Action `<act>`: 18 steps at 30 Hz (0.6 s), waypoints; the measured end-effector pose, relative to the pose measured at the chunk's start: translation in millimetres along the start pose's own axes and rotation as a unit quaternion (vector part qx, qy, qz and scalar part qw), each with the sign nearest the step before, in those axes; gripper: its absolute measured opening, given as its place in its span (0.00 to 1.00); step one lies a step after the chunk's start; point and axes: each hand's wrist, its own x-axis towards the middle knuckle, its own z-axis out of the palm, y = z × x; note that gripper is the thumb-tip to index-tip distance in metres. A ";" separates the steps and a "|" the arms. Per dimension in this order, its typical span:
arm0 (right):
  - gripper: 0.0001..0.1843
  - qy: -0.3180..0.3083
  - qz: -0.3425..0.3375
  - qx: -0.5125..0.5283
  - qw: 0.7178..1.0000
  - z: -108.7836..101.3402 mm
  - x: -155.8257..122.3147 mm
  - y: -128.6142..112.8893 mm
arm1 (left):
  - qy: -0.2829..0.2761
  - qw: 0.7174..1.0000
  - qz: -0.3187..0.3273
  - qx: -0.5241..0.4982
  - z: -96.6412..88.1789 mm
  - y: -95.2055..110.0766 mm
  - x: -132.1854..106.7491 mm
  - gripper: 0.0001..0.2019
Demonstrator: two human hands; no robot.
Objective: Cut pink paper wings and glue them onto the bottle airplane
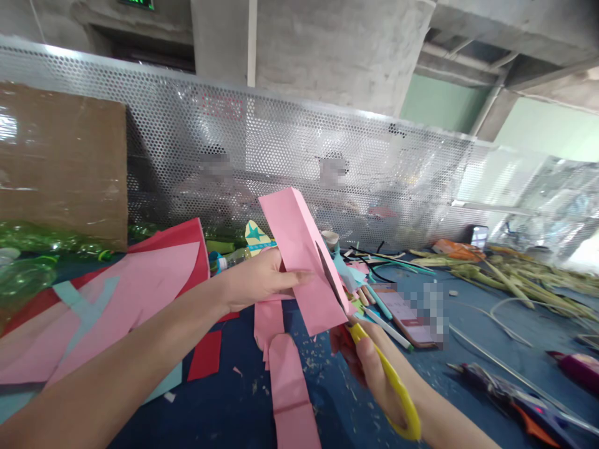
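My left hand (262, 280) pinches a folded pink paper strip (299, 268) by its left edge and holds it up above the table. Yellow-handled scissors (388, 380) are in my right hand (369, 362), with fingers wrapped round the handles. Their dark blades (331, 277) lie along the right side of the strip, between its layers or edges. Below, a long pink paper piece with a rounded end (287, 374) lies on the blue table, beside another pink piece (269, 324) and a small red paper (204, 355).
Large pink and red sheets (154, 268) lie at left, with green plastic bottles (28, 274) behind. A phone (412, 318), markers (388, 327) and a glue gun (515, 399) lie at right. Dried husks (524, 274) sit farther back, before a perforated metal screen (290, 137).
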 end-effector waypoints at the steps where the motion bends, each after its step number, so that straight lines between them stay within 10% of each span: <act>1: 0.37 0.003 -0.001 0.001 1.000 0.3 0.0 -0.4 | 0.001 1.000 0.001 0.002 0.0 0.1 0.0 0.13; 18: 0.36 0.026 0.011 0.002 1.000 2.1 2.6 7.2 | 0.000 0.999 0.008 -0.042 1.2 -3.7 0.4 0.12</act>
